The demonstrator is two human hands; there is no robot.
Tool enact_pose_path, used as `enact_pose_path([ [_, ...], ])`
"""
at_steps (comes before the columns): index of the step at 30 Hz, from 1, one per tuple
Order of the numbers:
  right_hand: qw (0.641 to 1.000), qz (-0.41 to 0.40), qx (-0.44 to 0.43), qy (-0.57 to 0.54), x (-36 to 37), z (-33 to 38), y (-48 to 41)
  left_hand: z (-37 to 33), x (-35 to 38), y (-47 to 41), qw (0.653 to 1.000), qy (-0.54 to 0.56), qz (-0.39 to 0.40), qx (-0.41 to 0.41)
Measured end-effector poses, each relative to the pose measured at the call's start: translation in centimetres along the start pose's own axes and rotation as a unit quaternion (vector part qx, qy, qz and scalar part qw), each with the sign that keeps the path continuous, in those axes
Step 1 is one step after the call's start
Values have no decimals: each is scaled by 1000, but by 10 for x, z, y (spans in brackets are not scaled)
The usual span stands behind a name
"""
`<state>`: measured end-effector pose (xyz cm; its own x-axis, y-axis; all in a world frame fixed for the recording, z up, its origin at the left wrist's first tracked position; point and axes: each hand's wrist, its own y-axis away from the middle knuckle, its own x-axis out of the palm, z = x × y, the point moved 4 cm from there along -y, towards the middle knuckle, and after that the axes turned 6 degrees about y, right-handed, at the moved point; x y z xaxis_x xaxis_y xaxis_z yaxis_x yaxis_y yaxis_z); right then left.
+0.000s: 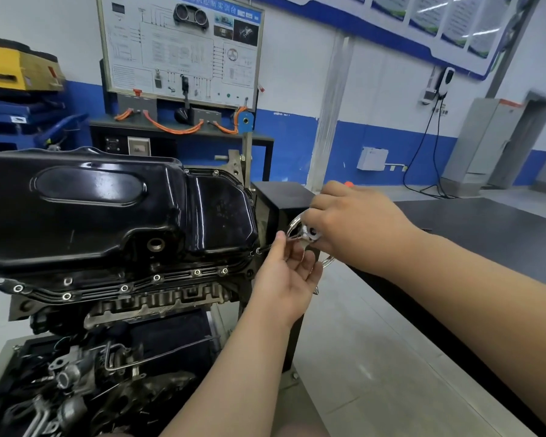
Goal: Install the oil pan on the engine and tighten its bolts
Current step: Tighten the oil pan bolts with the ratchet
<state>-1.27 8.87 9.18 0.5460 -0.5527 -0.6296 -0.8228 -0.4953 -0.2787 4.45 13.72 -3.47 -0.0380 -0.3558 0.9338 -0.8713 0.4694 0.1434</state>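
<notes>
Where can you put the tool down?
The dark bench right of the black box is bare. Atop the oil pan too. It's crowded at the pan's corner, where the left hand and right hand grip the tool.

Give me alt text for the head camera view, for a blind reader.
Two bare hands work a motion-blurred metal wrench on a bolt at a corner of a black oil pan sitting on an engine. The left hand holds its shaft near the bolt; the right hand holds the handle end.
</notes>
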Motion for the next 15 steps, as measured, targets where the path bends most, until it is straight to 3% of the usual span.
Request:
enact_pose_path([
  [4, 991, 21, 101, -88, 8, 3, -2, -5, -2, -2, 999, 8, 53, 9],
  [8, 949, 92, 216, -209, 17, 7, 0, -4, -1, -2, 998, -4, 61, 1],
  [11, 973, 73, 149, -161, 10, 6, -5, -5, -5, -1, 999, 19, 40, 11],
  [13, 997, 3, 52, -53, 1, 8, -4, -4, -6, -2, 999, 30, 39, 14],
  [15, 999, -35, -7, 5, -4, 10, -2, -3, -5, -3, 998, 41, 35, 15],
])
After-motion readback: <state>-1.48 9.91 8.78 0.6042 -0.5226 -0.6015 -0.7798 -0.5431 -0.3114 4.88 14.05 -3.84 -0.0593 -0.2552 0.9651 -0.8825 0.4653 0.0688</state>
